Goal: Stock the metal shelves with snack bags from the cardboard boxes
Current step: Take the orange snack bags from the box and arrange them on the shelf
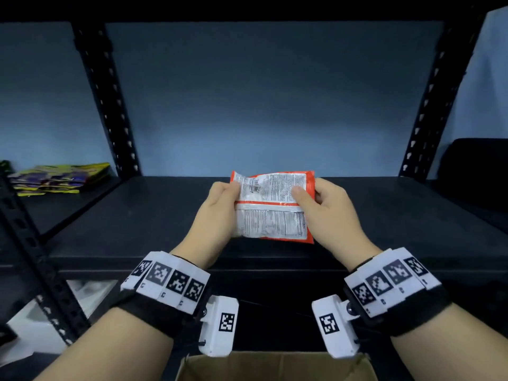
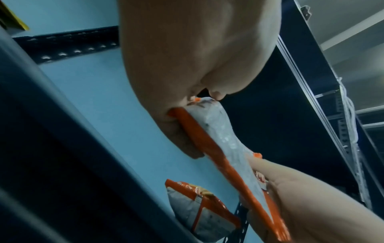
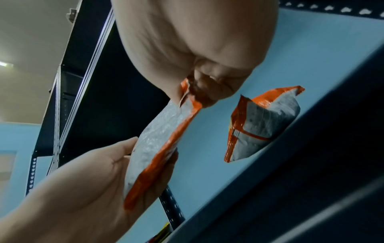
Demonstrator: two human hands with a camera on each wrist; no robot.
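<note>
Both hands (image 1: 220,213) grip 1 bag (image 1: 272,207), 2nd bag (image 3: 264,125) on shelf (image 1: 137,215)

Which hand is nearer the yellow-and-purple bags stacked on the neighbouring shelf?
Left. The left hand is on the side of the stacked yellow-and-purple bags; the right hand is farther right.

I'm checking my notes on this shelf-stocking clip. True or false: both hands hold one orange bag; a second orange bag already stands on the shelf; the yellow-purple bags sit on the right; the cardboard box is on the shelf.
1. Both the left hand and right hand hold the orange bag: true.
2. A second orange bag stands on the shelf: true.
3. The yellow-purple bags sit on the right: false, on the left.
4. The cardboard box is on the shelf: false, it sits below its front edge.
</note>
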